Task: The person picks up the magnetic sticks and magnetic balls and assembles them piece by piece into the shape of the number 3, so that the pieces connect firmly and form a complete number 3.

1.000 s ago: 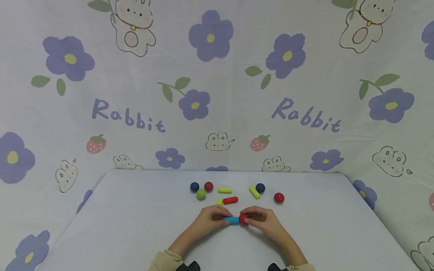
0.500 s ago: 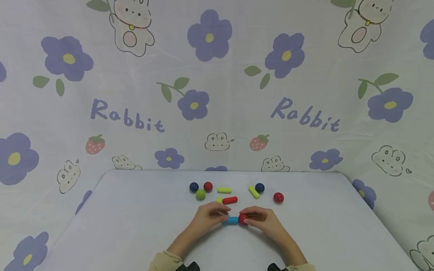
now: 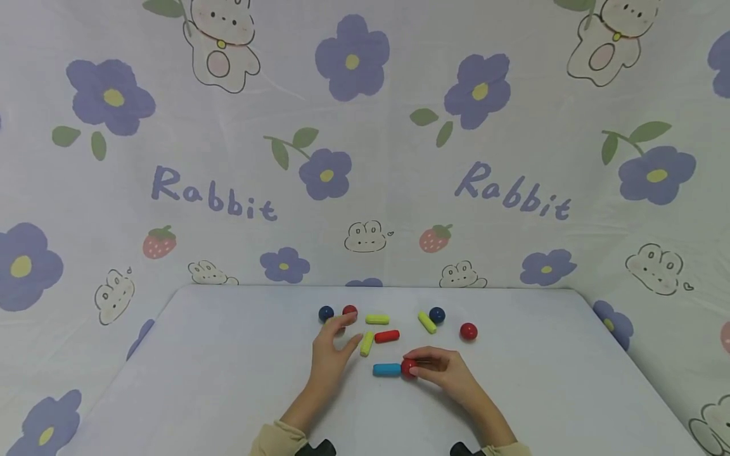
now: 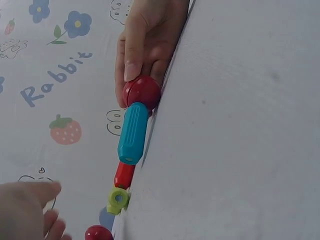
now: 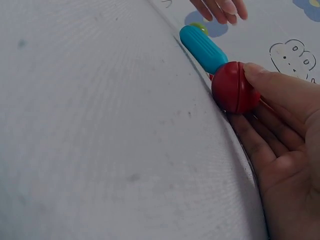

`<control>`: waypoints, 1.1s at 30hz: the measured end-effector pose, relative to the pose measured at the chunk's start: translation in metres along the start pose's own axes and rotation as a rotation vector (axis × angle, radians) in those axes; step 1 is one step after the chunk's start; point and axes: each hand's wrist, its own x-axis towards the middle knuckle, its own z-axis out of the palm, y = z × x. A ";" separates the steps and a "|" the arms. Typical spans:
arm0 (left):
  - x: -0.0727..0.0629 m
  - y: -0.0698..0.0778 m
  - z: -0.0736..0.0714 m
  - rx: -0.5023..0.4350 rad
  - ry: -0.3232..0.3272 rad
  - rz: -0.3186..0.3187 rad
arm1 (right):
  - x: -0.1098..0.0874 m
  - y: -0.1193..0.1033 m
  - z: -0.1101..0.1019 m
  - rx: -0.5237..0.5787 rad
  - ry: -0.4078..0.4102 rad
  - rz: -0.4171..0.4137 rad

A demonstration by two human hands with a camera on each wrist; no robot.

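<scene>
My right hand (image 3: pixel 447 372) pinches a red ball (image 5: pixel 231 89) between thumb and fingers at the middle of the white table. A blue ridged rod (image 3: pixel 387 370) is joined to that ball and points left, its far end free; a hole shows there in the left wrist view. My left hand (image 3: pixel 329 358) reaches over the table with thumb and fingers spread, holding nothing visible. Beyond its fingertips lies another red ball (image 3: pixel 349 310), partly covered. A green ball there is almost wholly hidden by the hand. Beside the left thumb lies a yellow-green rod (image 3: pixel 367 344).
A red rod (image 3: pixel 387 337) and another yellow-green rod (image 3: pixel 377 319) lie behind the blue one. Dark blue balls (image 3: pixel 326 313) stand at the back, one touching a slanted yellow-green rod (image 3: pixel 427 322). A single red ball (image 3: pixel 469 331) sits to the right. Patterned cloth (image 3: pixel 365 209) hangs behind.
My left hand has let go of the blue rod and moved back and left toward the balls, its fingers spreading. The right hand keeps hold of the red ball in the same place.
</scene>
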 end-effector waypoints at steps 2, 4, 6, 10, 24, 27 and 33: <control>0.001 -0.001 -0.001 0.050 0.074 -0.024 | 0.000 -0.001 0.000 -0.001 0.003 -0.001; 0.002 -0.004 -0.002 0.093 0.122 -0.060 | -0.001 -0.002 0.000 -0.005 0.002 -0.002; 0.002 -0.007 -0.003 0.116 0.142 -0.095 | -0.001 -0.002 0.000 -0.008 0.001 0.000; 0.004 -0.012 -0.004 0.121 0.126 -0.141 | 0.000 -0.001 0.000 -0.020 0.005 0.004; 0.004 -0.015 -0.003 0.171 0.017 -0.226 | -0.002 -0.001 0.001 -0.007 0.008 0.002; 0.003 -0.014 -0.003 0.174 0.015 -0.232 | -0.002 -0.002 0.000 0.001 0.004 -0.002; 0.002 -0.014 -0.004 0.154 0.039 -0.218 | 0.001 0.000 0.000 0.001 0.010 0.005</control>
